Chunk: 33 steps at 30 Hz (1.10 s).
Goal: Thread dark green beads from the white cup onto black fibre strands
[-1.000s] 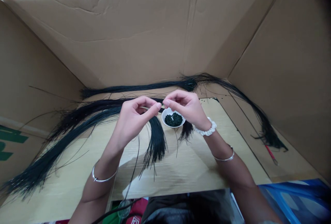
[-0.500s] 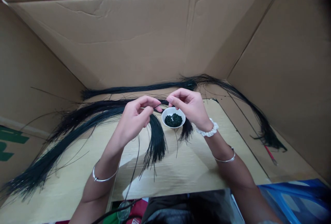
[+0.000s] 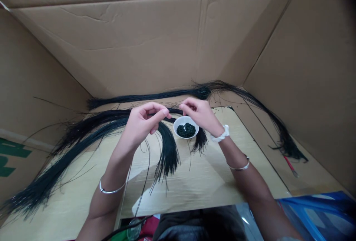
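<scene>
Your left hand (image 3: 143,122) is closed in a pinch, thumb against fingertips, and your right hand (image 3: 198,114) is curled the same way, the two held just apart above a small white bowl (image 3: 177,125). Neither hand is released or clenched into a fist. You may have a fine strand between your fingers, but the view is too poor to be sure, so I can't tell what either hand grasps. The bowl sits on a pale wooden board (image 3: 211,183), just below your right fingers, and holds a heap of dark green beads (image 3: 185,130).

A bunch of black strands (image 3: 168,155) hangs down over the board right beside the bowl, and more of the same fibre fans out to your left. You wear a white beaded bracelet (image 3: 221,134) and a silver bangle (image 3: 239,168) on your right arm, and a silver bangle (image 3: 112,190) on your left.

Farther off, a long black hank (image 3: 155,94) lies along the back of the board, and a thin red stick (image 3: 290,166) lies at the right. Green print (image 3: 11,152) on the cardboard wall (image 3: 111,40) is cut off and can't be read.
</scene>
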Motion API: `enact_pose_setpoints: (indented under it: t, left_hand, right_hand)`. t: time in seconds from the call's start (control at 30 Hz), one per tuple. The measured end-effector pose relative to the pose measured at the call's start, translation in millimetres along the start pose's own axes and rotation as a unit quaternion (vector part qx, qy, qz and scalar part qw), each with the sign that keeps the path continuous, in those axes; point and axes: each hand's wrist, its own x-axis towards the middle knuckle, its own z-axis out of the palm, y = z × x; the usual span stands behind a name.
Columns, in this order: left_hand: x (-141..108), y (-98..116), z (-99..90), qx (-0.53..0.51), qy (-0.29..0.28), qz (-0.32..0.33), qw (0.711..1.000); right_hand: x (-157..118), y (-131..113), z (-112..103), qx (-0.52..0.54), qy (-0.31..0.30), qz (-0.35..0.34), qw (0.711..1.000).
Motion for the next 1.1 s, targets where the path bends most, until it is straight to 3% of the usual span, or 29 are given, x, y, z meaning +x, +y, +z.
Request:
enact_pose_setpoints:
  t: [0.07, 0.1, 0.27, 0.47, 0.87, 1.1]
  left_hand:
    - [1.6, -1.1, -3.5, -0.031, -0.015, -0.005, 0.999]
    - [2.9, -1.8, -5.6, -0.049, -0.024, -0.009, 0.998]
    - [11.1, -6.8, -15.1, -0.127, -0.045, -0.028, 0.99]
    - [13.4, -9.0, -16.2, -0.135, -0.049, -0.029, 0.989]
    - [10.2, -10.6, -9.9, -0.109, -0.023, -0.004, 0.994]
    - [7.6, -10.1, -7.8, -0.078, -0.009, 0.015, 0.997]
  right_hand:
    - [2.1, 19.4, 11.1, -0.204, -0.122, 0.038, 0.971]
    - [2.2, 29.0, 18.0, -0.238, -0.15, 0.056, 0.958]
    - [-1.3, 61.7, 48.0, -0.317, -0.207, 0.115, 0.918]
    - [1.3, 65.7, 53.6, -0.379, -0.299, 0.119, 0.868]
    - [4.7, 62.5, 46.0, -0.399, -0.31, 0.104, 0.857]
    - [0.7, 71.7, 53.6, -0.383, -0.277, 0.089, 0.876]
